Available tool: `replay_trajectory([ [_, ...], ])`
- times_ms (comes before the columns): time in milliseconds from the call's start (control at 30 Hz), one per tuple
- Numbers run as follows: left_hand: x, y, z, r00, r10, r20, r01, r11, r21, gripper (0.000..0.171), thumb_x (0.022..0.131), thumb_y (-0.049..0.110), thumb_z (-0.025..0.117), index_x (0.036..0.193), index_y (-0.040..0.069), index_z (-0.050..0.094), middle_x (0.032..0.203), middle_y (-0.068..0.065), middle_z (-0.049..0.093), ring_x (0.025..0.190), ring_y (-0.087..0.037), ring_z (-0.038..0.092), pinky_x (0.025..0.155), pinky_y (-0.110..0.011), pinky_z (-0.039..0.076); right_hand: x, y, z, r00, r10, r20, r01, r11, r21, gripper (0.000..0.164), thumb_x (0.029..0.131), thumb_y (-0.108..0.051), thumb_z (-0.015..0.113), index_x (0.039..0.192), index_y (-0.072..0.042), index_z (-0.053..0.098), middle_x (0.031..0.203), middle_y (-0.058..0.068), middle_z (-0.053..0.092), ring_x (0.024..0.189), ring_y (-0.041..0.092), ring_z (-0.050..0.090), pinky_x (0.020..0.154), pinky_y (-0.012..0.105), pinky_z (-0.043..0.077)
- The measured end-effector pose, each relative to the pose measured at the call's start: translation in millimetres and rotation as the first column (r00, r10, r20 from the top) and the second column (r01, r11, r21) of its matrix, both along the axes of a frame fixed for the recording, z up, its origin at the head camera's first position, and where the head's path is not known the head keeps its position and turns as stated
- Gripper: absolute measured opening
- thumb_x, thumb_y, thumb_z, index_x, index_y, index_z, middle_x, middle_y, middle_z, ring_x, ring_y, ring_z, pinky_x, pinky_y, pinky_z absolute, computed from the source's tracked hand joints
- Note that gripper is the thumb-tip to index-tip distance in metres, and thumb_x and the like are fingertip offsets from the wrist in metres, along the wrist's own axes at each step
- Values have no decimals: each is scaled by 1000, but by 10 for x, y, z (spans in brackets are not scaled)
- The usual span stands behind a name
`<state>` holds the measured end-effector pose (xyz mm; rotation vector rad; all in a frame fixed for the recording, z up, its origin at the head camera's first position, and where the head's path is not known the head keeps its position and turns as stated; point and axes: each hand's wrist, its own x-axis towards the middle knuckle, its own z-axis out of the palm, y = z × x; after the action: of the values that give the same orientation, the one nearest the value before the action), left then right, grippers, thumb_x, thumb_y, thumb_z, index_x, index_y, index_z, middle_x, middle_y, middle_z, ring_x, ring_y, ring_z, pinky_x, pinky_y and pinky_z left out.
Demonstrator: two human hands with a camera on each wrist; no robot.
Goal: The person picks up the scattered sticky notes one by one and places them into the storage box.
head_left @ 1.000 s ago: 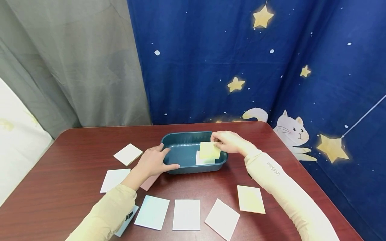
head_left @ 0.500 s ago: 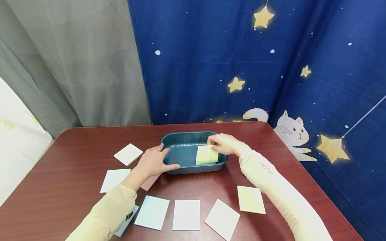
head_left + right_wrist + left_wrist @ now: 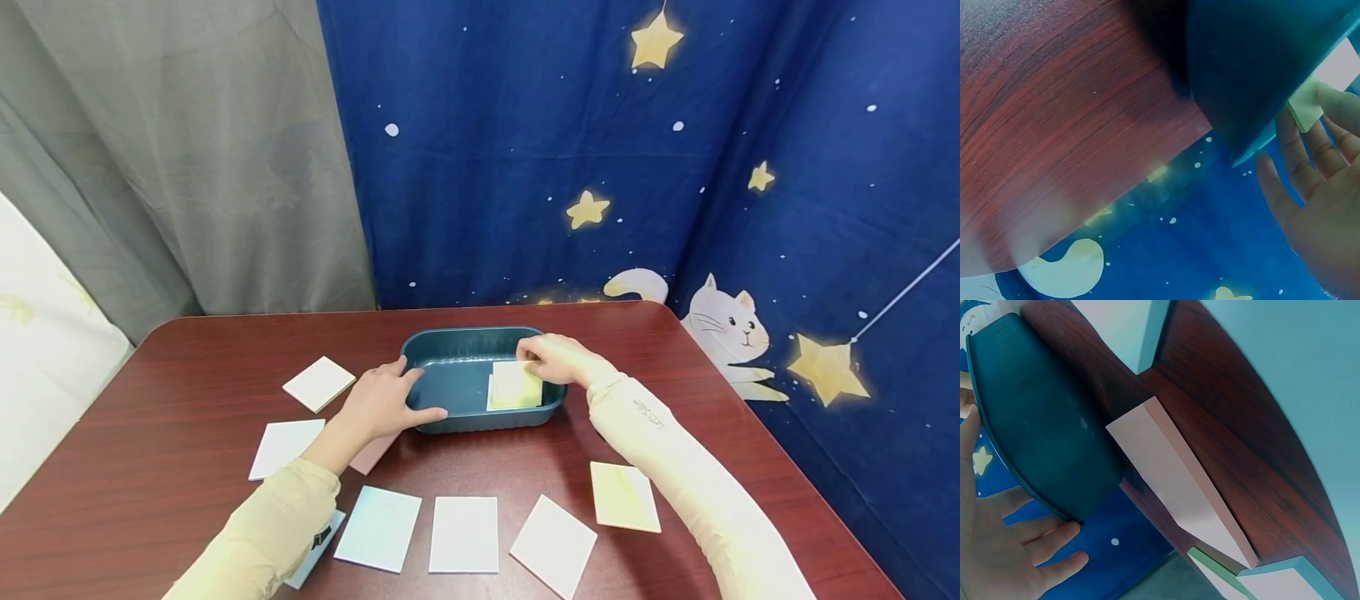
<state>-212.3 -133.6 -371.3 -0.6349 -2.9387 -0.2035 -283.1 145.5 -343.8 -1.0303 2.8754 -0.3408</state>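
Left grip (image 3: 381, 400): my fingers stand apart against the teal tray (image 3: 450, 390) at its left end, probably to steady it.
Right grip (image 3: 561, 359): clamped on the yellow square (image 3: 514, 387) by its far right corner, perhaps for control.
Yellow square: in the tray's right end, overlapping a white square (image 3: 491, 402).

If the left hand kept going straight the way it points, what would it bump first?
Probably the dark teal, round-cornered, plastic-looking tray: the left hand seems to touch its left end, though depth is unclear.
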Motion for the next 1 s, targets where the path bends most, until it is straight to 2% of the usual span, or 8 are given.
replay_trajectory([
  [133, 7, -3, 1, 1000, -2, 1, 2, 1000, 4, 85, 70, 69, 51, 122, 2, 53, 126, -27, 41, 112, -38, 42, 90, -50, 33, -19, -32, -42, 998, -14, -59, 15, 1000, 19, 7, 81, -7, 56, 83, -13, 59, 72, -5, 51, 66, 13, 47, 59, 30, 38],
  [267, 11, -3, 4, 1000, -3, 0, 3, 1000, 7, 85, 70, 69, 51, 121, 2, 53, 126, -27, 42, 112, -38, 43, 90, -50, 33, -38, -70, -93, 989, 5, -146, 3, 999, 52, 10, 79, -6, 55, 85, -13, 60, 77, -4, 56, 69, 14, 50, 63, 33, 41],
  [400, 14, 1, 8, 1000, -1, 0, 1, 1000, 5, 85, 70, 69, 51, 122, 2, 53, 126, -26, 41, 112, -37, 42, 90, -49, 33, -52, -106, -150, 982, -6, -191, 27, 994, 107, 17, 79, -8, 54, 94, -13, 62, 89, 0, 61, 82, 18, 54, 72, 40, 41],
  [533, 19, 5, 14, 1000, 1, 4, -1, 1000, 1, 85, 70, 69, 50, 122, 2, 52, 126, -26, 41, 113, -37, 42, 90, -49, 33, -55, -144, -208, 984, -42, -175, 71, 984, 162, 26, 80, -13, 55, 105, -14, 61, 100, 3, 60, 96, 23, 51, 83, 46, 34],
  [700, 23, 6, 21, 1000, 5, 5, -5, 1000, 1, 85, 70, 69, 50, 122, 2, 52, 126, -26, 41, 113, -37, 42, 90, -49, 33, -56, -188, -277, 986, -81, -149, 112, 971, 211, 33, 81, -18, 55, 114, -15, 57, 107, 3, 58, 103, 24, 46, 94, 51, 21],
  [1000, 20, 0, 9, 1000, 8, 6, -8, 1000, 1, 85, 69, 69, 51, 122, 2, 52, 126, -26, 41, 112, -38, 43, 90, -50, 33, -54, -230, -381, 987, -101, -125, 131, 954, 269, 37, 81, -19, 56, 118, -18, 54, 108, 1, 59, 106, 23, 44, 97, 55, 12],
])
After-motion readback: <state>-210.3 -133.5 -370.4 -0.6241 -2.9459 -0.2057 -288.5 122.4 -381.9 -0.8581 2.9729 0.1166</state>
